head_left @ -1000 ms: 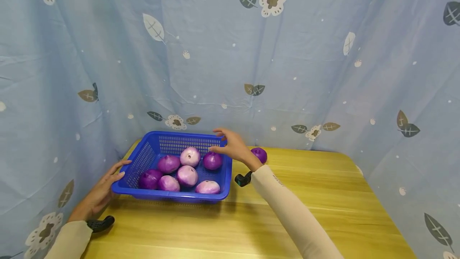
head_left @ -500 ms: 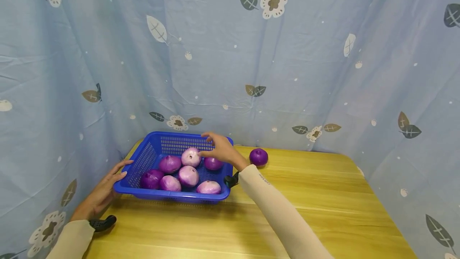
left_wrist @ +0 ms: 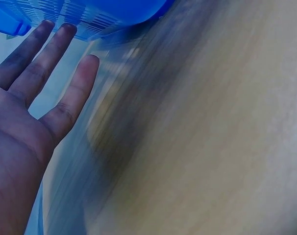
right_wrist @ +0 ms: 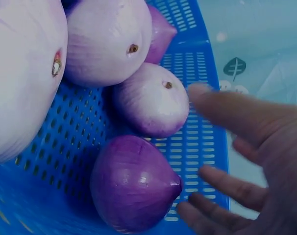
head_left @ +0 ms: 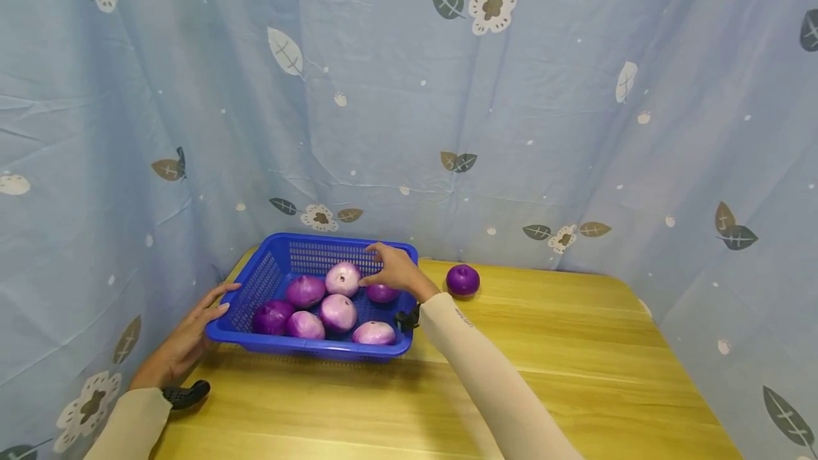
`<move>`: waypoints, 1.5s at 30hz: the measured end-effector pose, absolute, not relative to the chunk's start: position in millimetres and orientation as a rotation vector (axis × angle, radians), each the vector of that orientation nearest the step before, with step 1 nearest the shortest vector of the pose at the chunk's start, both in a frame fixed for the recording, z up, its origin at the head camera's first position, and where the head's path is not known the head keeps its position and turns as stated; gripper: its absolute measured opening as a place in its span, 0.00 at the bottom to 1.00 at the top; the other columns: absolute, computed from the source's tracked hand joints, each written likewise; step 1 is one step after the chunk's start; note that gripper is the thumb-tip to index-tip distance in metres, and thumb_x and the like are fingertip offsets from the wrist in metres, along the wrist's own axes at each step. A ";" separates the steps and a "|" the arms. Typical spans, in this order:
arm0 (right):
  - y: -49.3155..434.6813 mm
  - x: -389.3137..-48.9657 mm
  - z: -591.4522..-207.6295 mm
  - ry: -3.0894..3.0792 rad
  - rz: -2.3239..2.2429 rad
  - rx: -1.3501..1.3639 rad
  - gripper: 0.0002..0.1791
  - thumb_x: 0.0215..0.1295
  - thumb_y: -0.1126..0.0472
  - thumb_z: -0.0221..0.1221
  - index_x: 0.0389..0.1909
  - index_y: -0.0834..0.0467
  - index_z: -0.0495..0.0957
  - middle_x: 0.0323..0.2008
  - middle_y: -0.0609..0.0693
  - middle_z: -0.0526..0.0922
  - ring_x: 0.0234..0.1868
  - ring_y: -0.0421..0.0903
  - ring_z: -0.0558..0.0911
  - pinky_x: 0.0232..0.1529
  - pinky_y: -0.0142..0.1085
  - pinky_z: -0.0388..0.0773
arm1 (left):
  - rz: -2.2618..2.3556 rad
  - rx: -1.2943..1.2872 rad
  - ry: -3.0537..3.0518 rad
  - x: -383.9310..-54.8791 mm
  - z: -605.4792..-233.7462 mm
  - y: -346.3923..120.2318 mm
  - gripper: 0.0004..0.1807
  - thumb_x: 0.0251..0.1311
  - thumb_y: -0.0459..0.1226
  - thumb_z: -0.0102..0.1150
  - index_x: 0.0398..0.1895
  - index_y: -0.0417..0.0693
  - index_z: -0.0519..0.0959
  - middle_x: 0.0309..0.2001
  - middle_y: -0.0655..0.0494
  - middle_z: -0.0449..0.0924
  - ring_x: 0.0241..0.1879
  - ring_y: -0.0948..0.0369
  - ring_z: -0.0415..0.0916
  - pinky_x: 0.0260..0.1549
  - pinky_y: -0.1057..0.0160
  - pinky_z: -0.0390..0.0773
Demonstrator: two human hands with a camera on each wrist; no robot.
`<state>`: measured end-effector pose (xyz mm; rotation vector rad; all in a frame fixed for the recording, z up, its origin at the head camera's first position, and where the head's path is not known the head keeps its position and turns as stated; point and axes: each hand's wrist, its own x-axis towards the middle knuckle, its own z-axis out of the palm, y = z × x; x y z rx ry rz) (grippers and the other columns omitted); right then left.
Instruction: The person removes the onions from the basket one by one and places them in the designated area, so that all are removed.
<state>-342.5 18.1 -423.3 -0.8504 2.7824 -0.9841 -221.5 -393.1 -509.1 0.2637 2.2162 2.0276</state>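
Observation:
A blue plastic basket [head_left: 307,348] with perforated walls holds several purple onions, some dark and some pale. My left hand [head_left: 182,343] is at the basket's left rim, and in the left wrist view its fingers [left_wrist: 45,63] reach out nearly straight toward the basket's outer side. Over the back right of the basket is my right hand [head_left: 397,270], fingers spread and slightly bent, holding nothing. It partly hides a dark purple onion [head_left: 382,294]. In the right wrist view, that dark onion [right_wrist: 134,183] lies close to the fingertips, beside a pale onion [right_wrist: 153,100].
Another dark purple onion [head_left: 463,280] sits on the wooden table [head_left: 562,346], right of the basket. A blue curtain [head_left: 358,126] printed with leaves and flowers hangs behind the table and along both sides.
My right hand has moved left from the basket's right rim to over its back right part, uncovering the onion on the table. The left hand stays at the left rim.

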 end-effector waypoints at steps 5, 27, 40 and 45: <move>18.4 -343.0 -424.2 2.812 -0.813 -0.765 0.42 0.50 0.58 0.80 0.67 0.59 0.73 0.58 0.61 0.82 0.60 0.56 0.79 0.63 0.47 0.74 | 2.077 0.351 2.146 -223.2 -510.9 -397.1 0.27 0.84 0.42 0.36 0.81 0.62 0.54 0.67 0.60 0.58 0.54 0.63 0.80 0.49 0.60 0.83; 8.1 -340.2 -426.5 2.760 -0.245 -0.901 0.34 0.46 0.54 0.82 0.58 0.49 0.84 0.51 0.47 0.85 0.55 0.49 0.79 0.58 0.42 0.75 | 2.099 0.368 2.099 -229.2 -511.8 -396.8 0.26 0.84 0.42 0.36 0.81 0.60 0.55 0.66 0.62 0.58 0.54 0.61 0.80 0.49 0.58 0.83; 5.0 -342.9 -432.0 2.730 -0.455 -0.943 0.37 0.48 0.49 0.80 0.59 0.53 0.78 0.48 0.50 0.84 0.52 0.50 0.80 0.56 0.40 0.76 | 2.066 0.353 2.149 -230.1 -512.8 -398.3 0.27 0.83 0.43 0.37 0.81 0.60 0.54 0.64 0.60 0.63 0.54 0.59 0.81 0.49 0.57 0.83; 3.9 -346.0 -430.0 2.717 -0.585 -1.008 0.36 0.49 0.51 0.80 0.59 0.53 0.76 0.50 0.49 0.83 0.52 0.47 0.80 0.56 0.37 0.77 | 2.061 0.354 2.160 -229.8 -512.8 -401.4 0.26 0.83 0.43 0.37 0.81 0.61 0.54 0.64 0.62 0.64 0.54 0.59 0.81 0.49 0.57 0.83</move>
